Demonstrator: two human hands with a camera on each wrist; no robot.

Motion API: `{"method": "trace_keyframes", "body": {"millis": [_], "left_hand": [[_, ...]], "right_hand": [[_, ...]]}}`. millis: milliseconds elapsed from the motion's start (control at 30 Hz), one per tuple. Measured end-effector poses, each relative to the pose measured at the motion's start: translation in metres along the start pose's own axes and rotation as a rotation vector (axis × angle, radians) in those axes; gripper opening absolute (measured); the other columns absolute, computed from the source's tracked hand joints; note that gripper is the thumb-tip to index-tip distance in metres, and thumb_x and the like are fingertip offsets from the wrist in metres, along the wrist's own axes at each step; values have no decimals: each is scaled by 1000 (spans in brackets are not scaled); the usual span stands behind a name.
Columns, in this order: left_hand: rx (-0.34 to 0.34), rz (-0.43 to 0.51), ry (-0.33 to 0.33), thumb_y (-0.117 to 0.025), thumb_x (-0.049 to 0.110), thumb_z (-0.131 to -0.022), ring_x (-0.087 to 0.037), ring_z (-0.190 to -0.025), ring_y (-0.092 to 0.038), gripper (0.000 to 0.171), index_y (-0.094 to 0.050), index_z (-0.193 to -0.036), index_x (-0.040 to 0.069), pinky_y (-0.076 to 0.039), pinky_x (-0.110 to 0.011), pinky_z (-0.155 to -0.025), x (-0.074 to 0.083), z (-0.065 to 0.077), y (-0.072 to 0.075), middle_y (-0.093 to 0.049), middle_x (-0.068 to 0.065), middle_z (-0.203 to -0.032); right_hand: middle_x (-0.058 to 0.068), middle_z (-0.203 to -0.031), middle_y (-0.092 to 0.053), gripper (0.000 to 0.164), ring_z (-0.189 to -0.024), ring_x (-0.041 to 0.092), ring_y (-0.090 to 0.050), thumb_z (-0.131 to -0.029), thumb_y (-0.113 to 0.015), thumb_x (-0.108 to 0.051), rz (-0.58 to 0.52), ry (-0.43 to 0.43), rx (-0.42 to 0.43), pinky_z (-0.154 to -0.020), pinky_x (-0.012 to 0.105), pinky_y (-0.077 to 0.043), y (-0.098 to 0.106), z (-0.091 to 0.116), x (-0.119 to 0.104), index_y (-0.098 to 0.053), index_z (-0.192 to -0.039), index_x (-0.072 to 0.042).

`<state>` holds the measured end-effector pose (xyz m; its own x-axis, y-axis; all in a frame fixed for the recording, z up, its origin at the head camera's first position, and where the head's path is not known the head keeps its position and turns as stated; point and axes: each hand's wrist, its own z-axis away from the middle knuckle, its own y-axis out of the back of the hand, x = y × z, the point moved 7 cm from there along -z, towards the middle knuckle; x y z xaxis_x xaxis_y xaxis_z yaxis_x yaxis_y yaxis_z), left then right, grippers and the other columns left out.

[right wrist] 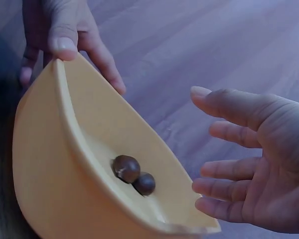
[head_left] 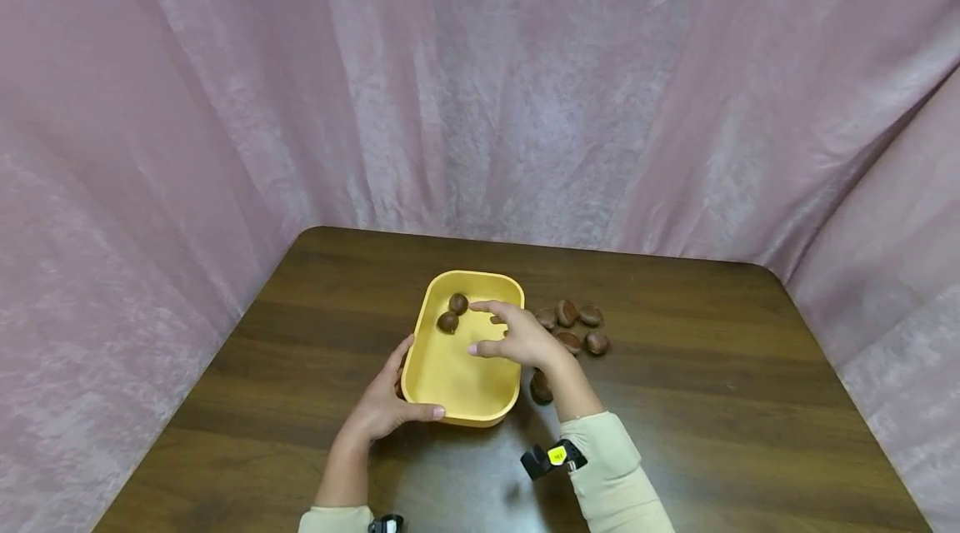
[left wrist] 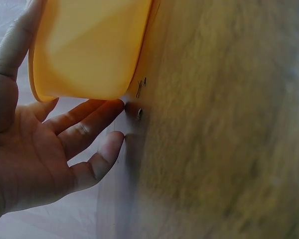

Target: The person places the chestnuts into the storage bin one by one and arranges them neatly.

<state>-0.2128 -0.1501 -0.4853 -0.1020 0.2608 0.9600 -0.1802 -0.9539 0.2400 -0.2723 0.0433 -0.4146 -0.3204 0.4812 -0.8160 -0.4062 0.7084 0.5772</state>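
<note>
A yellow rectangular container (head_left: pixel 461 366) stands on the table, with two chestnuts (head_left: pixel 453 314) near its far left corner. My left hand (head_left: pixel 381 405) holds the near left corner; the thumb lies on the near rim and the fingers reach along the left side. In the left wrist view, this hand (left wrist: pixel 45 144) bends around the container's outer wall (left wrist: pixel 89 55). Over the right part of the container hovers my right hand (head_left: pixel 521 337), fingers spread and nothing in them. The right wrist view shows that hand (right wrist: pixel 259 169) apart from the two chestnuts (right wrist: pixel 126 168).
Several chestnuts (head_left: pixel 597 342) lie on the dark wooden table (head_left: pixel 697 383) to the right of the container. Another chestnut (head_left: pixel 541 387) sits close to the container's right side, partly behind the right wrist. A pink curtain (head_left: pixel 495 100) hangs behind and around the table.
</note>
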Motion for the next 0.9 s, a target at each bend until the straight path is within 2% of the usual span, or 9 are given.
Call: {"method": "trace_keyframes", "body": {"millis": [200,367,467,667,900], "left_hand": [[-4,-22,6,-90,12,-57,-30,-93,-59,117,-18,-149,20,-45,-37,-78,-3,0,-1,-53,-21,-119],[13,-23,11,-91,12,-56,-29,-94,-58,116,-20,-148,19,-45,-38,-79,-4,0,1,-53,-19,-120],[11,-23,11,-91,13,-56,-29,-96,-57,117,-20,-148,19,-44,-38,-80,-2,-2,0,-53,-18,-121],[12,-6,12,-91,12,-56,-29,-96,-57,118,-19,-148,20,-44,-39,-81,-2,-4,0,-54,-19,-119],[14,-9,-2,-91,12,-56,-28,-96,-57,117,-19,-148,19,-44,-39,-81,-2,-3,1,-54,-18,-119]], "right_hand": [[9,-131,-50,59,-119,34,-44,-78,-77,-28,18,33,39,-89,52,-39,6,18,0,-53,-130,-11],[8,-125,-54,56,-114,33,-49,-76,-78,-28,28,47,96,-88,50,-40,10,29,6,-57,-125,-9],[7,-124,-55,55,-112,32,-50,-76,-78,-28,31,40,123,-87,49,-41,14,36,12,-58,-124,-12],[6,-123,-55,57,-109,33,-50,-75,-78,-30,27,52,127,-80,50,-42,15,46,20,-57,-125,-13],[8,-125,-54,61,-108,35,-51,-73,-80,-27,-26,84,148,-85,52,-40,13,62,24,-55,-127,-11]]}}
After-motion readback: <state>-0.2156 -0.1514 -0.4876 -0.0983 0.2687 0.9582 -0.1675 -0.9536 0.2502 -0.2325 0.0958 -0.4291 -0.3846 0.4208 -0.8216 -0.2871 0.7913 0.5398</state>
